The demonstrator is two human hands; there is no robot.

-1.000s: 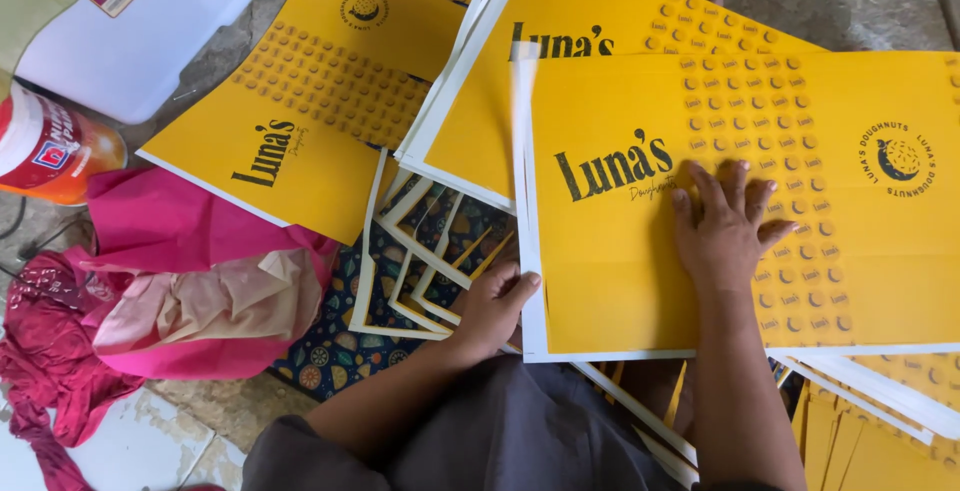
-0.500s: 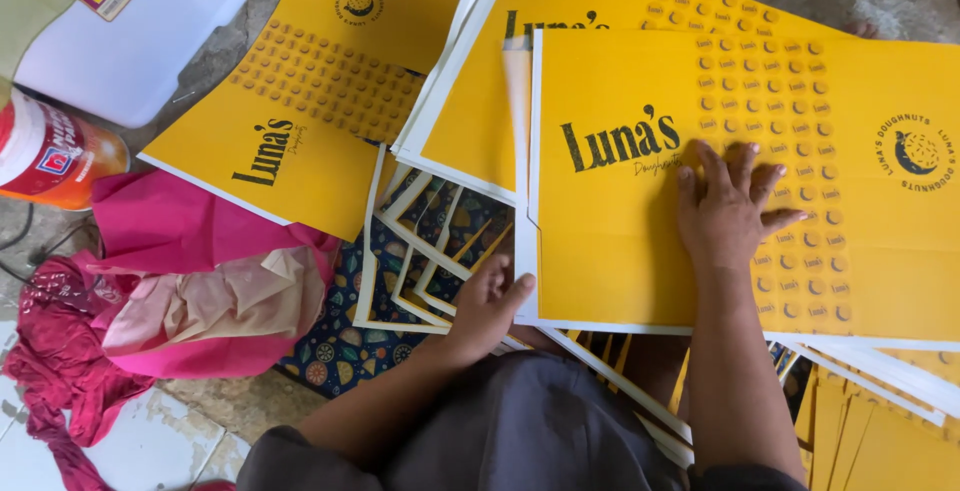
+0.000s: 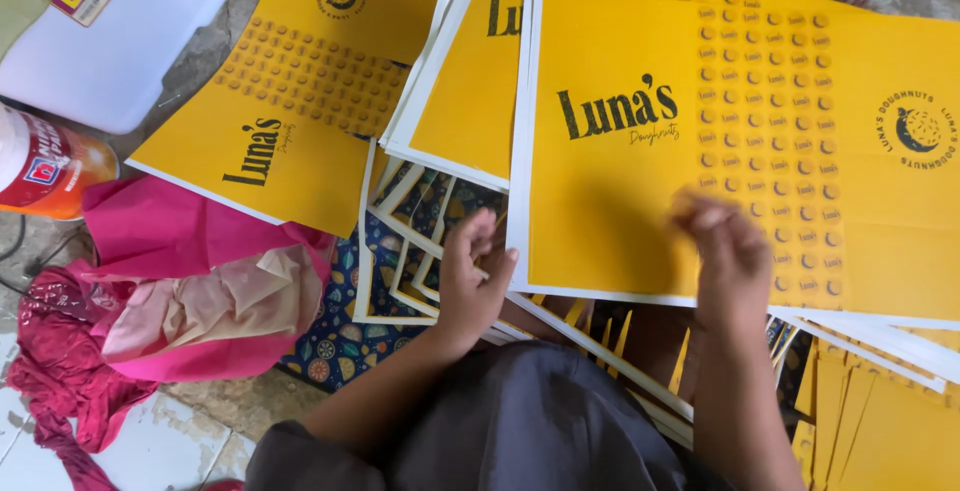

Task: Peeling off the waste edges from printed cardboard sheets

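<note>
Where both hands rest, yellow printed sheet lies flat.

Left hand curled, fingers bent; right hand blurred, palm down.

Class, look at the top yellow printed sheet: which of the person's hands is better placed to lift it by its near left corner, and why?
Probably left: the left hand sits at the top yellow sheet's near left edge. The right hand is blurred over its middle.

The top sheet lies on a stack; another sheet lies left, cloth below it, a bottle farther left.
</note>
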